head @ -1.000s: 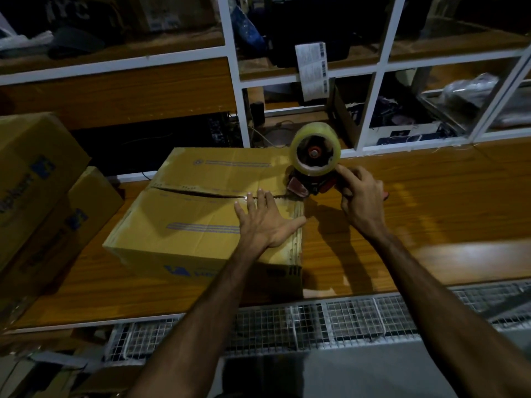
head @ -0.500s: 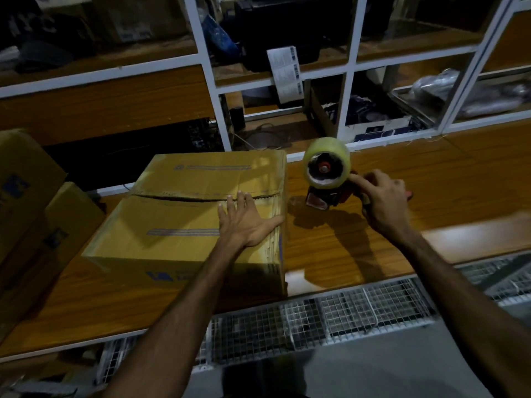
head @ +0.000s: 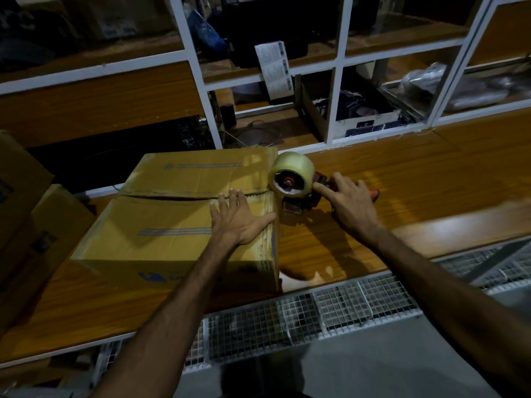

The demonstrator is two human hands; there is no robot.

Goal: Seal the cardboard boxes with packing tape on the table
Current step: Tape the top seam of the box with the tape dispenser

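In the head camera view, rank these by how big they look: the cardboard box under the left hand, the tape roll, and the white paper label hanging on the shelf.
1. cardboard box, by far
2. tape roll
3. paper label, about the roll's size but farther away, so that order is unsure

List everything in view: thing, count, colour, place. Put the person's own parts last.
cardboard box: one, tan with blue print, on the table, centre seam open
tape dispenser: one, red with a clear tape roll, at the box's right edge
table: one, brown wood, across the middle
stacked boxes: at least two, tan, far left
shelf frame: one, white, behind the table
paper label: one, white, hanging from the shelf
wire mesh rack: one, white, below the table's front edge
left hand: flat on the box top
right hand: grips the dispenser handle
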